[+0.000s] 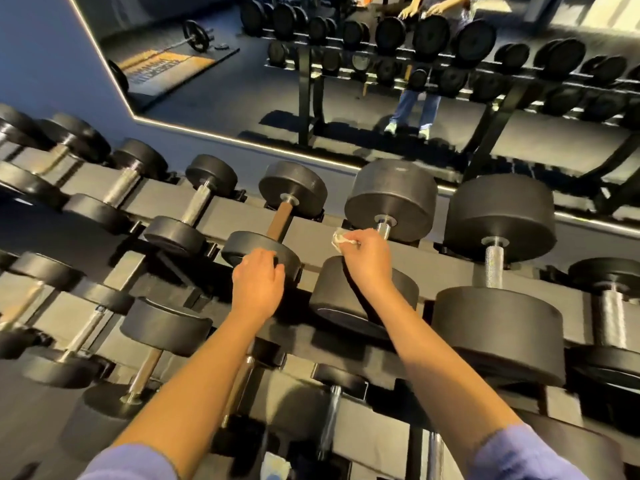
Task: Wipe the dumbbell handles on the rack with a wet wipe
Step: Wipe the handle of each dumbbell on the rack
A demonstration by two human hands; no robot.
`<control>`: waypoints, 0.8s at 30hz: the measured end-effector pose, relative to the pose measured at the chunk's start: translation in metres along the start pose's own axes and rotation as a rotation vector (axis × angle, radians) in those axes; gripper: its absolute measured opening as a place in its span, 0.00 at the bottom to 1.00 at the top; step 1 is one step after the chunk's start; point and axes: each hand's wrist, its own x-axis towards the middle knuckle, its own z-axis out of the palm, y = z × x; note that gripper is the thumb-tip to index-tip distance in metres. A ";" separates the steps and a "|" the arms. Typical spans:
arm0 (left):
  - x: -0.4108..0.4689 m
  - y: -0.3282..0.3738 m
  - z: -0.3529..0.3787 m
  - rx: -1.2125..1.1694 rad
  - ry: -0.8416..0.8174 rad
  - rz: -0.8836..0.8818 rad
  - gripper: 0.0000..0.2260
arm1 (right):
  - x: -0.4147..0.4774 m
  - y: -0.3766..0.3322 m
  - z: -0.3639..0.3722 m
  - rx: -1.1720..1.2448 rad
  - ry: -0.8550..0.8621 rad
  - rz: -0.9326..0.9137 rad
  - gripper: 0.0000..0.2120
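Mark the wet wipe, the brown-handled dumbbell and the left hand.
White crumpled wet wipe (341, 239): head view, middle.
Black brown-handled dumbbell (280, 220): head view, handle.
Left hand (257, 282): head view, back.

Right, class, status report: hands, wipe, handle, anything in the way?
Left hand grips near head of brown-handled dumbbell. Right hand pinches wet wipe at neighbouring steel handle. Nothing blocking it.
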 end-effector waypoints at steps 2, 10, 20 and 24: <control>0.011 -0.011 -0.002 0.019 0.010 0.053 0.11 | 0.003 -0.006 0.012 -0.057 -0.017 -0.031 0.11; 0.078 -0.053 -0.008 0.041 -0.050 0.261 0.10 | 0.025 -0.034 0.074 -0.008 -0.100 0.039 0.11; 0.127 -0.052 0.013 -0.234 -0.196 0.148 0.13 | 0.045 -0.040 0.109 0.083 0.053 0.229 0.04; 0.125 -0.057 0.016 -0.335 -0.145 0.153 0.17 | 0.056 -0.046 0.132 0.071 0.025 0.243 0.06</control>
